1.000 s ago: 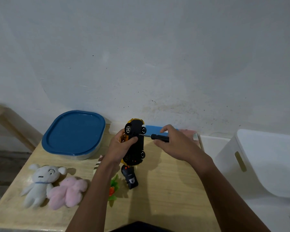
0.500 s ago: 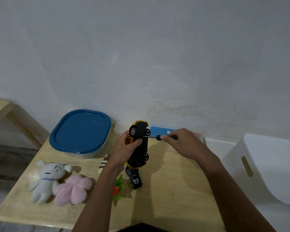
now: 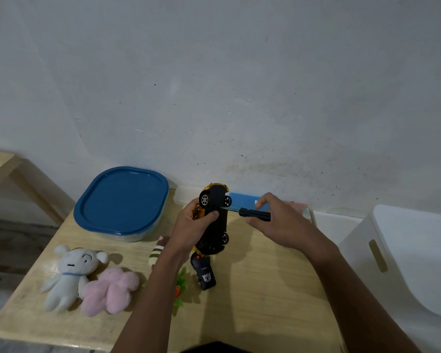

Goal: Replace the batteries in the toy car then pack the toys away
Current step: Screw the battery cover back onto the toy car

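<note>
1. Holding car (image 3: 220, 225) on end above the table (image 3: 265, 289), toward the back edge, with black underside turned right and yellow body showing along the top.
2. Gripping it in left hand (image 3: 189, 225), with thumb curled across the underside and fingers wrapped behind the yellow side.
3. Pinching screwdriver (image 3: 255, 214) by its black handle in right hand (image 3: 280, 222), between thumb and fingertips, with shaft roughly level and tip touching the underside near the upper wheels.
4. Just below the car, flat on the table: black remote (image 3: 204, 272). Beside that, to the left: green toy (image 3: 181, 282) with an orange spot, partly hidden by the left forearm.
5. Left of the forearm: striped toy (image 3: 156, 254). Farther left, near the front corner: pink plush (image 3: 111, 289) touching white plush (image 3: 69, 271).
6. At back left: box (image 3: 122, 200) with blue lid on.
7. Against the wall behind car and right hand: blue pack (image 3: 242, 200), partly covered by both.
8. Off the table's right side: white bin (image 3: 413, 250) with a slot handle.
</note>
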Motion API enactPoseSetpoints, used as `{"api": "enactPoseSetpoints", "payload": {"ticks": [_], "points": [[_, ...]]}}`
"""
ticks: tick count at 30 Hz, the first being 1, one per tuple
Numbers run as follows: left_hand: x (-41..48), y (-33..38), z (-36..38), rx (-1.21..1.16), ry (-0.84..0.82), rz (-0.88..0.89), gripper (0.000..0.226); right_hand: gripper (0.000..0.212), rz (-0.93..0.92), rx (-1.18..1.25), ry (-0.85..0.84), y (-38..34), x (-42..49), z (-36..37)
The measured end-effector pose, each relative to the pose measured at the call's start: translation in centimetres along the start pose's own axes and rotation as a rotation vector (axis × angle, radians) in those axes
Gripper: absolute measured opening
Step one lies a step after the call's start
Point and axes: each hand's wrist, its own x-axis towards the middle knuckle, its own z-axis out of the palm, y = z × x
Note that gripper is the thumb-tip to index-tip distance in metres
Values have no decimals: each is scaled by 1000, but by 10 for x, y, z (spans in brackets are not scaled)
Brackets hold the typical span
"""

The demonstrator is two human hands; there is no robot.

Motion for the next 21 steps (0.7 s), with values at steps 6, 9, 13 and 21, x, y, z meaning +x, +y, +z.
{"api": "enactPoseSetpoints", "payload": {"ticks": [6,9,13,21], "points": [[0,-1,0,-9,-40,-6,27,36,1,-26,97,3,3,-3],[1,-1,1,-17,-45,-7,27,32,14,-24,49,4,0,-1],[3,-1,1,-8,-50,-11,28,20,-5,-19,28,4,-1,-2],[6,-1,0,30,-95,0,29,32,31,18,11,-4,-4,2]]}}
